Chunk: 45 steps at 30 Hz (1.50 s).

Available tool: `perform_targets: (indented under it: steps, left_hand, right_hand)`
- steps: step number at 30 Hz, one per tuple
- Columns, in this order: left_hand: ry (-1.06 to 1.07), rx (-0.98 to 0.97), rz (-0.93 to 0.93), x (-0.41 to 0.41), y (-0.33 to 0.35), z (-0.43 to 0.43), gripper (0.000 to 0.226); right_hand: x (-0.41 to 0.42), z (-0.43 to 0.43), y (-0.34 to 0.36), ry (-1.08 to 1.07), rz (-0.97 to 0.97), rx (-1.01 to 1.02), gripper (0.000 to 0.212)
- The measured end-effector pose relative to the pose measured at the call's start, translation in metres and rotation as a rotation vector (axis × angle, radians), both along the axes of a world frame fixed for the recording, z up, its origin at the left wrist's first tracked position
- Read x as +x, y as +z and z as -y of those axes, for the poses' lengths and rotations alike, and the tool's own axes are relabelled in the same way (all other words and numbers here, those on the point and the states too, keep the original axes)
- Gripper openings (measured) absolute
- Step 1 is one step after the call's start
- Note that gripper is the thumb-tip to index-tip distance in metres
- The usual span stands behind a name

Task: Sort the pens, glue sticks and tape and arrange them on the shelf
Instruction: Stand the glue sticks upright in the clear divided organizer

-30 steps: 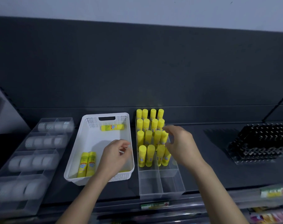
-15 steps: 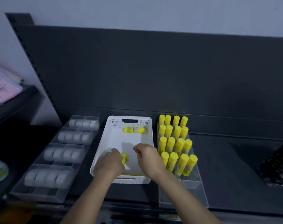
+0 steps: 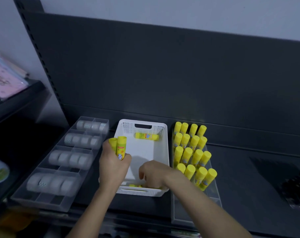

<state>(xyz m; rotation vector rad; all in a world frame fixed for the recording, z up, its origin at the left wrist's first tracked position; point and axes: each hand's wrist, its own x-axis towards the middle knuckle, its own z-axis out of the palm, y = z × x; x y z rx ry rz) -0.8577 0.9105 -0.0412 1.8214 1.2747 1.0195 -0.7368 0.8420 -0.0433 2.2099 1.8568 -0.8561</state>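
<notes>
Gripping a pair of glue sticks (image 3: 119, 146) in your left hand (image 3: 113, 167), you held them upright, caps up, over the left rim of the white basket (image 3: 142, 121), your fingers curled round their lower halves. Your right hand (image 3: 154, 174) reached down into the near end of that basket, fingers bent toward the loose yellow sticks (image 3: 135, 185) lying against its front wall. I could not tell whether those fingers had closed on any of them, because the hand hid its own fingertips. A lone glue stick (image 3: 146, 136) lay on its side at the basket's far end, just below the handle slot. Just right of the basket sat the clear organiser (image 3: 213, 198), where the standing glue sticks (image 3: 191, 152) were packed in rows of four, leaning slightly. On the basket's left, the tape tray (image 3: 43, 200) held four rows of tape rolls (image 3: 70, 158). All three containers rested on the dark shelf (image 3: 248, 177).
</notes>
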Motion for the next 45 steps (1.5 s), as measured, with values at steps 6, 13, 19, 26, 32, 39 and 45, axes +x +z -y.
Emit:
perform_targets:
  steps: [6, 13, 19, 26, 32, 39, 45]
  left_hand:
    - [-0.052, -0.162, 0.023, 0.0, -0.007, -0.01, 0.042]
    - [-0.046, -0.197, 0.034, 0.0, -0.006, -0.01, 0.04]
    - [-0.05, -0.194, 0.061, -0.002, -0.006, -0.009, 0.048]
    - [-0.063, -0.187, 0.032, -0.002, -0.006, -0.01, 0.052]
    - [-0.067, -0.171, -0.009, -0.002, -0.007, -0.008, 0.052]
    - [-0.107, -0.111, -0.026, 0.003, 0.002, -0.004, 0.047]
    - [-0.314, -0.087, -0.029, 0.034, 0.009, 0.03, 0.043]
  right_hand:
    - [-0.005, -0.021, -0.002, 0.005, 0.082, -0.083, 0.009]
    - [0.031, -0.076, 0.014, -0.29, 0.185, 0.205, 0.025]
    - [0.05, -0.094, -0.007, -0.445, 0.267, 0.268, 0.033]
    - [0.047, -0.103, -0.019, -0.46, 0.243, 0.193, 0.016]
    - [0.031, -0.088, -0.005, -0.769, -0.439, 0.24, 0.018]
    - [0.021, -0.023, 0.048, -0.99, -1.006, 0.546, 0.009]
    - [0.023, 0.057, 0.068, -1.03, -0.927, 0.82, 0.019]
